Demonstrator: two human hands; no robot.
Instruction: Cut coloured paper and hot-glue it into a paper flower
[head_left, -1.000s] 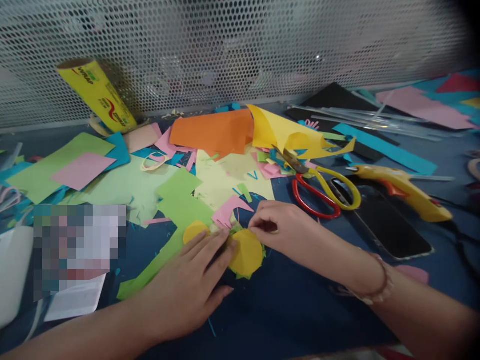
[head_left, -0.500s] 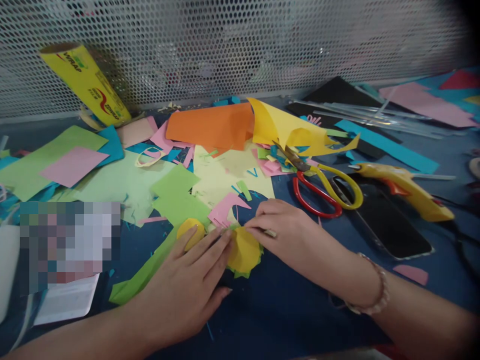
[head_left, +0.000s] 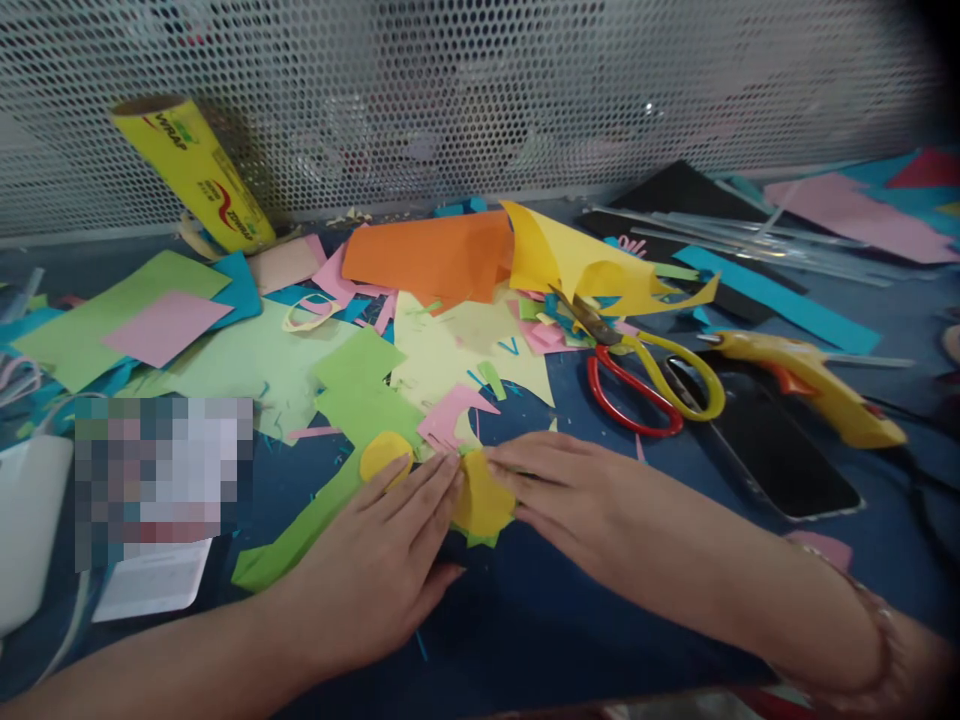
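Observation:
A yellow paper disc (head_left: 480,500) with green paper showing under its edge lies on the dark blue table (head_left: 570,610). My left hand (head_left: 382,560) lies flat, fingers stretched out, its tips pressing the disc's left edge. From the right, my right hand (head_left: 570,485) also lies flat with fingers extended, covering the disc's right side. A smaller yellow paper circle (head_left: 384,455) sits just above my left fingers.
Red-and-yellow scissors (head_left: 645,380), a black phone (head_left: 765,440) and a yellow glue gun (head_left: 810,385) lie to the right. Coloured paper sheets and scraps (head_left: 427,260) cover the middle and left. A yellow wrap roll (head_left: 195,170) leans on the perforated metal wall (head_left: 480,90).
My right hand has gone from a pinch at the disc's upper edge to lying flat on the disc. The left hand has stayed pressed on the disc's left side.

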